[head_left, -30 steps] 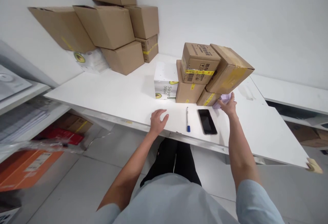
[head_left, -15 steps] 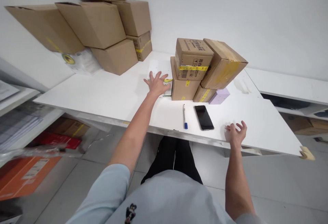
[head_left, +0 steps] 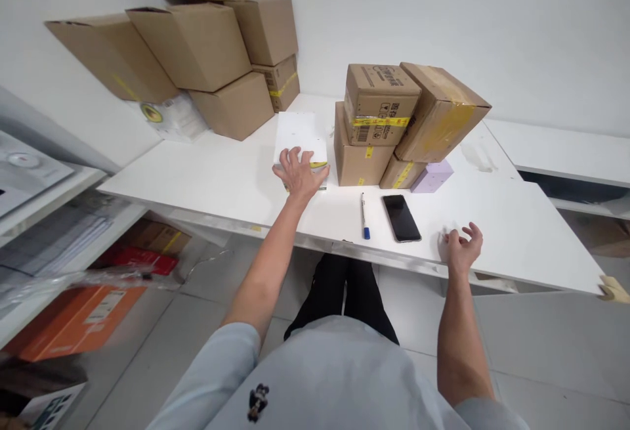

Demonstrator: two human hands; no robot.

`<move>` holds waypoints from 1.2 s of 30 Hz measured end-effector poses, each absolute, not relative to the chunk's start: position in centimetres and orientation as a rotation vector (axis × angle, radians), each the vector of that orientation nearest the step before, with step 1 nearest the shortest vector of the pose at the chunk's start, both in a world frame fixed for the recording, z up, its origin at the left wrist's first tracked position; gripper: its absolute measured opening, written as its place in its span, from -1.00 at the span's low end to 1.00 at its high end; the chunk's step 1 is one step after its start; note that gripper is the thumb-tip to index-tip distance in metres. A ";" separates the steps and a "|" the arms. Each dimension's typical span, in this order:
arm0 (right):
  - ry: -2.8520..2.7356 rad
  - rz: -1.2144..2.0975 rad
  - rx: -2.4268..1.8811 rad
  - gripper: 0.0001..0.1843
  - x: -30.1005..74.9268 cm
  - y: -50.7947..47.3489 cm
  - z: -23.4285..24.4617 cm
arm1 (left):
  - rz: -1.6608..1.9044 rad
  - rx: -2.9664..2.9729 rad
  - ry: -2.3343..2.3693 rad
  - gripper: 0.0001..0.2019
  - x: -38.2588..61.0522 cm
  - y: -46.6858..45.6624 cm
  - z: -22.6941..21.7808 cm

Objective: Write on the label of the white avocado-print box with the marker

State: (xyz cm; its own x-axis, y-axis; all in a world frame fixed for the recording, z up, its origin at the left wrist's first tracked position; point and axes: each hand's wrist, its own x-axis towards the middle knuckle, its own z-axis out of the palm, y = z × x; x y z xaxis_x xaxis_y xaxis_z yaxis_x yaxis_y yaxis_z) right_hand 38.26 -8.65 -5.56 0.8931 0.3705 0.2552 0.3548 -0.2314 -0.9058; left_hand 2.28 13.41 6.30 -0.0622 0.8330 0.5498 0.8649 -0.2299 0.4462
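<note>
My left hand [head_left: 299, 177] reaches over the near end of a white box [head_left: 298, 131] with a yellow patch on its front. Its fingers lie on the top edge and the thumb is at the right side, gripping the box. My right hand [head_left: 462, 246] hovers at the table's front edge, fingers curled in a pinch. A small pale, see-through bit shows at its fingertips, too faint to name. Between the hands lie a blue-capped marker [head_left: 365, 216] and a black phone [head_left: 401, 218].
Brown cartons [head_left: 384, 98] are stacked right of the white box, with a lilac box [head_left: 432, 177] beside them. More cartons [head_left: 197, 49] pile up at the back left, near a tape roll [head_left: 151, 113]. Shelves [head_left: 63, 200] stand left of the white table [head_left: 221, 180].
The white box has shifted slightly left, leaving a wider gap from the brown cartons, and my left hand has closed around its near end. My right hand's fingers have drawn closer together.
</note>
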 end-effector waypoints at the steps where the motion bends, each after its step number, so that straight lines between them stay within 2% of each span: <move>1: -0.545 0.014 -1.839 -0.30 38.3 -8.6 -5.6 | -1.204 -2.106 -1.905 -0.55 2.1 12.4 6.0; 13: -0.546 -0.033 -1.866 -0.33 38.4 -8.7 -5.9 | -1.374 -2.170 -1.400 -0.52 -3.5 1.4 3.1; 24: -0.538 -0.040 -1.853 -0.38 38.1 -8.7 -5.5 | -1.475 -2.345 -1.497 -0.51 -7.2 0.7 3.2; 27: -0.498 -0.042 -1.815 -0.41 37.8 -8.8 -5.1 | -1.572 -2.402 -1.463 -0.33 -8.7 1.1 2.3; 32: -0.483 -0.173 -1.654 -0.57 34.9 -8.9 -3.6 | -1.612 -2.564 -1.729 0.29 -10.9 1.9 -0.6; 36: -0.767 0.050 -1.559 -0.54 29.7 -7.3 -1.8 | -1.612 -2.651 -2.047 0.50 -11.1 2.1 -2.7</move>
State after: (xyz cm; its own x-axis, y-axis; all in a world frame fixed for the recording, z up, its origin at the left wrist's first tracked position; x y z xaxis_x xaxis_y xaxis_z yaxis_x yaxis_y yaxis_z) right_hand 29.72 -7.29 -1.83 0.7719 0.4902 0.4048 0.4333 0.0604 -0.8992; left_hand -11.12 2.07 -2.73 0.0963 0.9583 0.2690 0.4864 -0.2811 0.8273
